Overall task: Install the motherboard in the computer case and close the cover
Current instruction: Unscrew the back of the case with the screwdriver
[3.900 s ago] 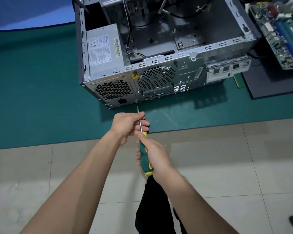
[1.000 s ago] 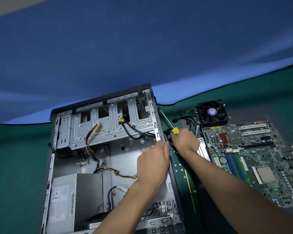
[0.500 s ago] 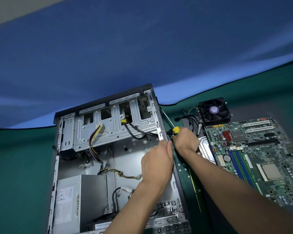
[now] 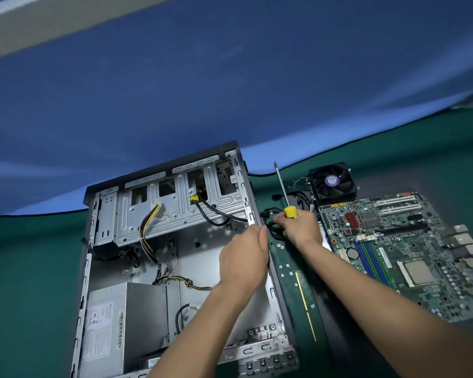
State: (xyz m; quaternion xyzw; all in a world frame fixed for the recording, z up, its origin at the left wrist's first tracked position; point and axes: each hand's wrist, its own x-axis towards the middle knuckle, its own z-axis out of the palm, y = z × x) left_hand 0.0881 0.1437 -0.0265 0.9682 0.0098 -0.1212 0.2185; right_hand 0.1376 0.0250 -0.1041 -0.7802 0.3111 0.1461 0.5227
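The open computer case (image 4: 137,268) lies on its side on the green mat, its interior with the power supply (image 4: 120,323) and loose cables facing up. My left hand (image 4: 243,257) grips the case's right side rail. Just outside that rail, my right hand (image 4: 301,227) holds the yellow-handled screwdriver (image 4: 284,197), shaft pointing up and away, and rests over a bundle of black cable (image 4: 275,230). The green motherboard (image 4: 410,255) lies flat on a dark pad to the right of the case.
A black cooler fan (image 4: 332,182) sits behind the motherboard. A dark pad with a green-yellow strip (image 4: 305,304) lies between case and motherboard. Small screws (image 4: 283,266) are scattered near the case rail. A blue cloth (image 4: 230,91) rises behind the green mat (image 4: 25,282).
Since 3.9 s ago my view moved from the case's rear to its open top. In the last second the screwdriver's shaft swung more upright; my left hand stayed on the rail.
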